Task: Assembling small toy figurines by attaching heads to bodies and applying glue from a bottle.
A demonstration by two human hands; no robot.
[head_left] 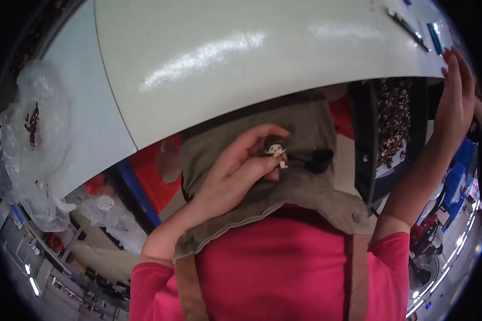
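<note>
My left hand [241,166] pinches a small figurine [276,149] between thumb and fingers, above my lap. The figurine has a brown top, a pale face and a white part at its lower end. Far to the right, my right hand [457,91] reaches up to the table's edge with its fingers stretched out. Its fingertips are close to a slim blue item [434,38] on the table; whether they touch it I cannot tell. No object shows in that hand.
The pale table [209,80] curves across the front. A dark marker pen [408,29] lies near its right end. Below it, a black tray [365,139] holds a heap of small brown pieces [393,123]. At left sits a clear plastic bag [51,134] containing brown bits.
</note>
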